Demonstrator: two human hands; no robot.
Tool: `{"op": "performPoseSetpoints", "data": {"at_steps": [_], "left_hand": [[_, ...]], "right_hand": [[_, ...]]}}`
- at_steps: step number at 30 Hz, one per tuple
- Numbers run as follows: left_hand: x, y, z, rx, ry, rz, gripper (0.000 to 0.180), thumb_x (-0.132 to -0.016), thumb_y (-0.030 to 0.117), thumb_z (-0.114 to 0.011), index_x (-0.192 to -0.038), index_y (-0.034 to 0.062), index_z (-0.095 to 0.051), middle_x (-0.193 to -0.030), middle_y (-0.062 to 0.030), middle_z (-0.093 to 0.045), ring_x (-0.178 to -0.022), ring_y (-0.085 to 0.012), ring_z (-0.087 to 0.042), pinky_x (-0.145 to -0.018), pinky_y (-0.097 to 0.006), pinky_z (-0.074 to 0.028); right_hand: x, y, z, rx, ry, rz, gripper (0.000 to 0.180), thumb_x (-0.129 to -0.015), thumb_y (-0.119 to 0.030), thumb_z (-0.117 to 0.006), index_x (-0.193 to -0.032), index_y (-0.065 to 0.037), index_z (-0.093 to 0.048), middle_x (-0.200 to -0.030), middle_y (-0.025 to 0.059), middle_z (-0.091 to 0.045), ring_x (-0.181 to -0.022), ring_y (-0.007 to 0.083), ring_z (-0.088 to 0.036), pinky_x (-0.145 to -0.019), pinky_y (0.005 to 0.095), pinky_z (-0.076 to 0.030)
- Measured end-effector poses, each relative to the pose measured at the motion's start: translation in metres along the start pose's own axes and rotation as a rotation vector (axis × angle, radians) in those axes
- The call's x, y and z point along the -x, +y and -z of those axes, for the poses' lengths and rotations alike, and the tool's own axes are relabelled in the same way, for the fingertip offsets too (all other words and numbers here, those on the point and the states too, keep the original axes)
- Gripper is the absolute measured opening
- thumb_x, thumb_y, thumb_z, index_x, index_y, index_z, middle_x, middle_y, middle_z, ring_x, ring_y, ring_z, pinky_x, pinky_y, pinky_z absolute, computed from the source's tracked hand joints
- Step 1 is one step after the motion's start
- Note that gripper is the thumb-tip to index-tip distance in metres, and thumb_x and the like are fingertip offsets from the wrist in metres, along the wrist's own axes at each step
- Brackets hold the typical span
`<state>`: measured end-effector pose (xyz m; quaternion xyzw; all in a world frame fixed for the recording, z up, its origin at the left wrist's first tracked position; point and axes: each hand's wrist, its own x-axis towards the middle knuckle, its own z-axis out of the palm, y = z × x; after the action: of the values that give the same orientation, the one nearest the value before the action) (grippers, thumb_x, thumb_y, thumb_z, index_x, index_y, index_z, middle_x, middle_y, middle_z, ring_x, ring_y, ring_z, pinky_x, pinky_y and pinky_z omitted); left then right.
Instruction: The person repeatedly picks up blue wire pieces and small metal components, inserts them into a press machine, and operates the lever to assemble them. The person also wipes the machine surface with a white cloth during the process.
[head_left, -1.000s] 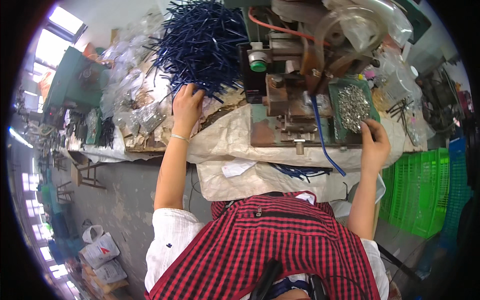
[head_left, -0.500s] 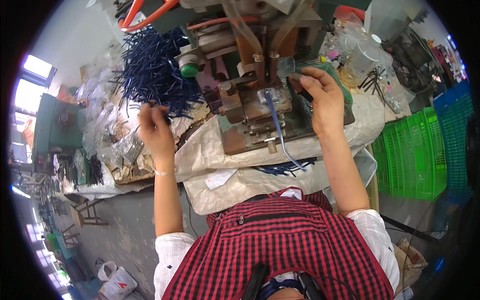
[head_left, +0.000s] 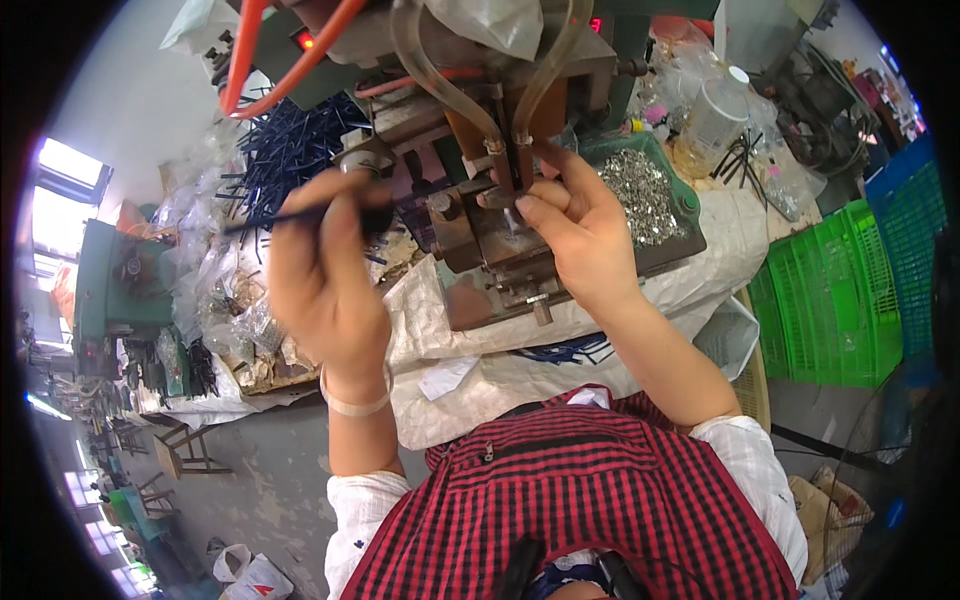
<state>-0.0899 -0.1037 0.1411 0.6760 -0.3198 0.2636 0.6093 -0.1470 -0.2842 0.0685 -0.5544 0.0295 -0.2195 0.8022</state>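
My left hand [head_left: 335, 275] is smeared by motion, raised to the left of the press's die. Its fingers are closed on a thin dark strip [head_left: 265, 221] that sticks out leftward. My right hand [head_left: 585, 230] reaches into the press [head_left: 495, 240], its fingertips pinched together at the die just below the metal punch [head_left: 515, 165]. What those fingertips hold is too small and covered to make out. Beyond my left hand lies a heap of dark blue strips [head_left: 290, 140]. Beside my right hand, a green tray [head_left: 690, 200] holds many small shiny metal pieces [head_left: 640, 195].
Orange tubing [head_left: 240, 60] and clear hoses [head_left: 412, 75] hang over the press. A clear plastic jar [head_left: 712, 120] and plastic bags stand at the back right. Green crates [head_left: 830, 300] are stacked at right. More blue strips [head_left: 565, 350] lie at the table's front edge.
My left hand has come up and right from the strip heap, bringing a dark strip. My right hand has moved left to the die. The blue strip draped over the die is gone from there.
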Motion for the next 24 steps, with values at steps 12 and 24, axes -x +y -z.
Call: {"op": "performPoseSetpoints", "data": {"at_steps": [12, 24], "left_hand": [[0.034, 0.027, -0.003, 0.601, -0.550, 0.803, 0.025, -0.111, 0.021, -0.039, -0.112, 0.0006, -0.054, -0.076, -0.0167, -0.071, -0.052, -0.0164, -0.061, -0.050, -0.026, -0.048], [0.058, 0.013, -0.055, 0.890, -0.421, 1.503, 0.029, -0.107, 0.030, -0.049, -0.105, 0.0061, -0.064, -0.079, -0.0068, -0.071, -0.049, -0.0157, -0.061, -0.038, -0.025, -0.040]], "right_hand": [[0.023, -0.030, 0.040, 0.851, -0.042, 0.316, 0.060, -0.084, -0.004, -0.066, -0.142, 0.000, -0.054, -0.128, 0.0243, -0.066, -0.118, 0.0373, -0.063, -0.105, 0.0425, -0.047], [0.004, 0.015, 0.143, 1.499, 0.303, 0.401, 0.011, -0.086, -0.013, -0.074, -0.093, -0.006, -0.072, -0.091, 0.0135, -0.068, -0.091, 0.0368, -0.062, -0.082, 0.0463, -0.049]]}}
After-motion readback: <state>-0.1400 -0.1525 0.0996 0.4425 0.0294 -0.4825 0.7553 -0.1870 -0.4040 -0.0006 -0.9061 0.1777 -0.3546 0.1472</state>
